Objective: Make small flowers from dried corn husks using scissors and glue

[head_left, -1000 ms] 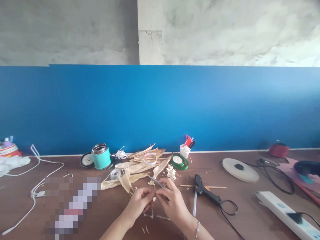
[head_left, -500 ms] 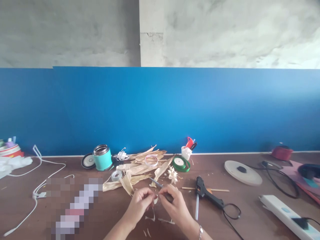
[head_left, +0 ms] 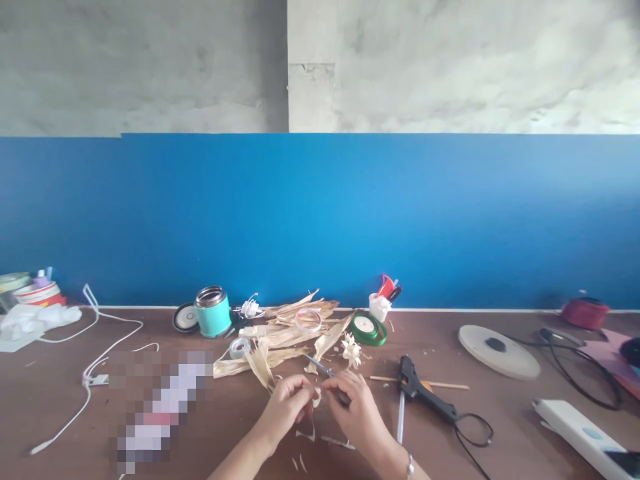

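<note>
A small pale curved piece of dried husk (head_left: 317,398) is pinched between the thumb and fingers of my left hand (head_left: 290,403). Just to its right, my right hand (head_left: 357,407) has its thumb and forefinger bent close together near the piece; anything in them is hidden. Scissors (head_left: 320,365) point away to the upper left, their dark handle partly behind the right fingers, and I cannot tell whether that hand holds them. Beyond the hands lie dried corn husks (head_left: 285,337) and a pale husk flower (head_left: 351,351). Thin husk scraps (head_left: 306,437) lie below.
A black glue gun (head_left: 425,393) rests across a wooden stick (head_left: 450,385) at right, near a white power strip (head_left: 583,430). Green ribbon (head_left: 379,333), a tape roll (head_left: 240,347) and a turquoise jar (head_left: 213,315) stand farther back. A round pale disc (head_left: 483,357) lies right.
The whole view has shifted slightly, so things appear farther right. The right fingertips have drawn a little away from the husk piece, which shows more clearly by the left fingertips.
</note>
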Available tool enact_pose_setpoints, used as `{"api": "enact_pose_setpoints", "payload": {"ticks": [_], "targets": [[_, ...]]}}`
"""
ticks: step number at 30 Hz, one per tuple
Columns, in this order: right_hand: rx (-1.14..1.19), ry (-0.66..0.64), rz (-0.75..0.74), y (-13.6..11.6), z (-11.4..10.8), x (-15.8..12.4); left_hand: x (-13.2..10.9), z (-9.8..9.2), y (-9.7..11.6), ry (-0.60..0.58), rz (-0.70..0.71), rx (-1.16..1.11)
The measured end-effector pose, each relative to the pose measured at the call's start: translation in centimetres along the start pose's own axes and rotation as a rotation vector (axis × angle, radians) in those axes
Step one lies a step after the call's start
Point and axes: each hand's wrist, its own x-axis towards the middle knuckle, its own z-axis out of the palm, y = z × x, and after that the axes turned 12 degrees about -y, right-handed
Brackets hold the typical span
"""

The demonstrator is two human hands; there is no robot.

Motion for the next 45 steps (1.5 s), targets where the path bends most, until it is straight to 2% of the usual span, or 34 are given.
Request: {"api": "enact_pose_setpoints", "payload": {"ticks": [2, 6, 13, 25, 30, 34, 37, 41, 45], "targets": [[-0.021, -0.026, -0.044, 0.03, -0.12, -0.06, 0.01, 0.04, -0.09, -0.017, -0.017, 0.003], [-0.013, -0.030, -0.076, 0.01, -0.21, -0.23, 0.02, 0.00, -0.17, -0.008, 0.037, 0.084], [0.020, -0.034, 0.023, 0.01, -0.25, -0.24, -0.01, -0.07, -0.04, 0.005, 0.128, 0.200], [0.037, 0.024, 0.015, -0.50, -0.10, -0.30, -0.62, 0.50, 0.45, 0.062, 0.192, 0.345], [0.172, 0.025, 0.093, -0.73, -0.08, -0.29, -0.71, 0.62, 0.43, 0.096, 0.211, 0.365], [0.355, 0.002, 0.150, -0.71, -0.24, -0.20, -0.71, 0.53, 0.43, 0.092, 0.219, 0.340], [0.408, -0.011, 0.169, -0.60, -0.43, -0.14, -0.71, 0.41, 0.45, 0.087, 0.218, 0.327], [0.369, -0.018, 0.134, -0.36, -0.58, -0.13, -0.59, 0.15, 0.28, 0.100, 0.223, 0.307], [0.228, -0.012, 0.099, -0.17, -0.42, -0.19, -0.49, 0.05, 0.02, 0.100, 0.237, 0.339]]}}
